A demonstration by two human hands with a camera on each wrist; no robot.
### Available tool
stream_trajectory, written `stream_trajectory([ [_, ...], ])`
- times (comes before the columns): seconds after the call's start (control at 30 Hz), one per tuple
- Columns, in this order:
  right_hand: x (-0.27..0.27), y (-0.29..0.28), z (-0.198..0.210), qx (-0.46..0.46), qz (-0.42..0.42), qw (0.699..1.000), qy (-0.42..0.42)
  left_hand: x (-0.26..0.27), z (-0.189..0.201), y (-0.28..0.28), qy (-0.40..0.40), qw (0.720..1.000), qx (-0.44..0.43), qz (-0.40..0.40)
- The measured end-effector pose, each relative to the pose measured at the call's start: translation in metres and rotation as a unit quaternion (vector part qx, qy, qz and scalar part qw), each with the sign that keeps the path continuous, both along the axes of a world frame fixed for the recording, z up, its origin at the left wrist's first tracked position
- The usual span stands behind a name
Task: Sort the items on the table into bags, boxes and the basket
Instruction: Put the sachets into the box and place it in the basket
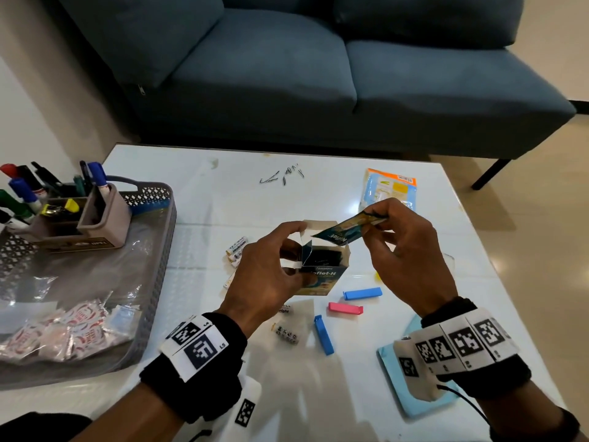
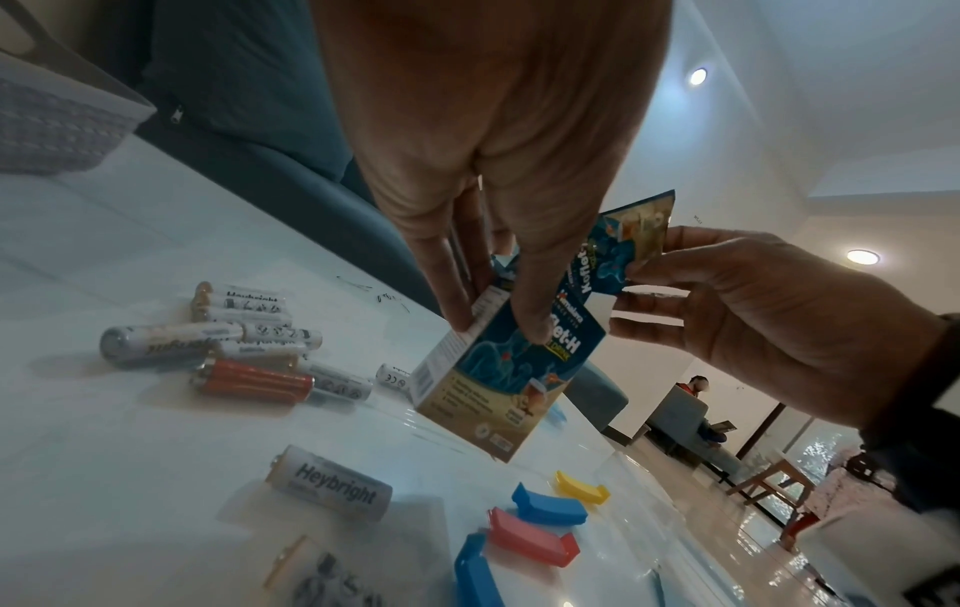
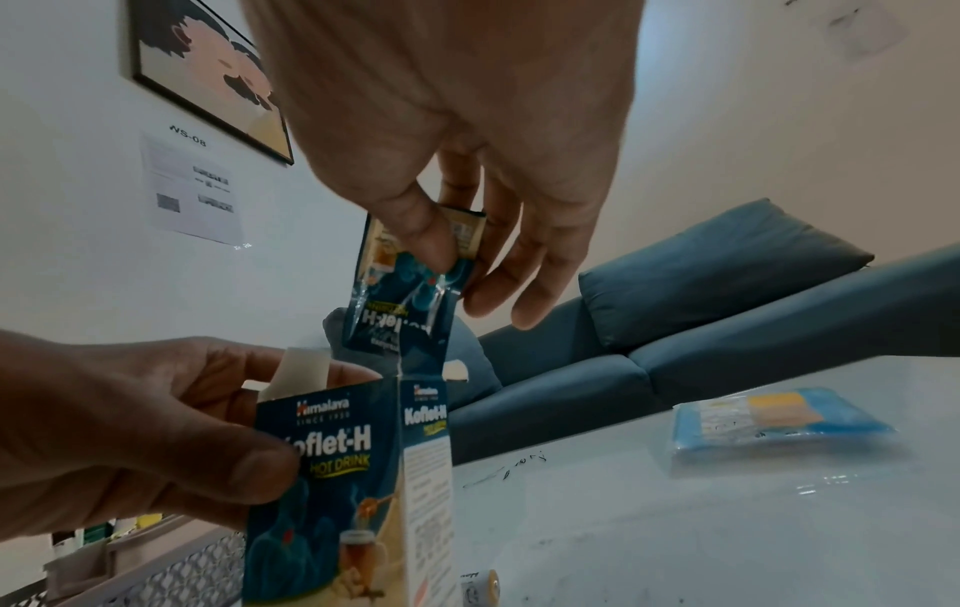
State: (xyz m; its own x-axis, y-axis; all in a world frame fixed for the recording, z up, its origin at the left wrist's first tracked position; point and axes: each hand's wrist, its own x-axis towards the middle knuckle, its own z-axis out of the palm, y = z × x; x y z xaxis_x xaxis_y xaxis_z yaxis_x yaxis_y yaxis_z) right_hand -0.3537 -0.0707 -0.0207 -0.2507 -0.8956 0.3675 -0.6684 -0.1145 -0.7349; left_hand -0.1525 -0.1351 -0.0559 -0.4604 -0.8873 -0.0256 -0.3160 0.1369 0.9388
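**Sachet going into the Koflet-H carton**

The left hand (image 1: 264, 272) grips the small blue-and-cream cardboard Koflet-H carton (image 1: 322, 279), thumb on the printed front, fingers round the back, w/ top flaps open. The carton stands upright at mid-desk; whether its base touches the white glossy desk (image 1: 223, 199) or hangs just above can't be told. The right hand (image 1: 404, 247) pinches a flat blue foil sachet (image 1: 347, 229) at one end, thumb vs. fingertips, other fingers loose.

Orientation: in the head view the sachet's long axis runs left-right, tilted, w/ free end lower-left over the carton mouth and pinched end upper-right. The right wrist view shows it hanging nearly end-down, its lower edge just at the opening. The carton's long axis is vertical, mouth up.

Doing the step well, as a judgement: bring the sachet closer to vertical so its narrow edge lines up w/ the slot, keep the left hand's fingers holding the flaps clear, and feed it in w/o buckling the foil. Let go only once most of its length is inside.

Nearby: loose white and orange cylindrical batteries (image 2: 249, 353) left of the carton, and blue, pink and yellow plastic bag clips (image 2: 535, 529) near-right. A grey perforated plastic basket (image 1: 153, 250) sits at the left edge.
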Motion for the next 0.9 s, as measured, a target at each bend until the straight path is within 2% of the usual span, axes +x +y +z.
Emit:
stream_trajectory([
  [0.27, 0.004, 0.001, 0.001, 0.003, 0.038, 0.999, 0.0, 0.0, 0.003, 0.002, 0.007, 0.999, -0.052, 0.011],
  [0.5, 0.006, 0.004, -0.002, 0.008, 0.03, 0.989, 0.145, 0.0, 0.004, 0.001, -0.002, 0.997, -0.068, 0.02],
  [0.73, 0.018, 0.003, -0.003, 0.03, 0.098, 0.957, 0.271, 0.001, 0.019, 0.01, -0.031, 0.992, -0.119, -0.01],
  [0.8, 0.025, 0.002, -0.006, 0.032, 0.098, 0.96, 0.262, 0.001, 0.024, 0.013, -0.024, 0.993, -0.117, -0.006],
  [0.9, 0.029, 0.002, -0.002, 0.021, 0.065, 0.979, 0.19, 0.002, 0.03, 0.015, -0.008, 0.997, -0.079, 0.017],
])
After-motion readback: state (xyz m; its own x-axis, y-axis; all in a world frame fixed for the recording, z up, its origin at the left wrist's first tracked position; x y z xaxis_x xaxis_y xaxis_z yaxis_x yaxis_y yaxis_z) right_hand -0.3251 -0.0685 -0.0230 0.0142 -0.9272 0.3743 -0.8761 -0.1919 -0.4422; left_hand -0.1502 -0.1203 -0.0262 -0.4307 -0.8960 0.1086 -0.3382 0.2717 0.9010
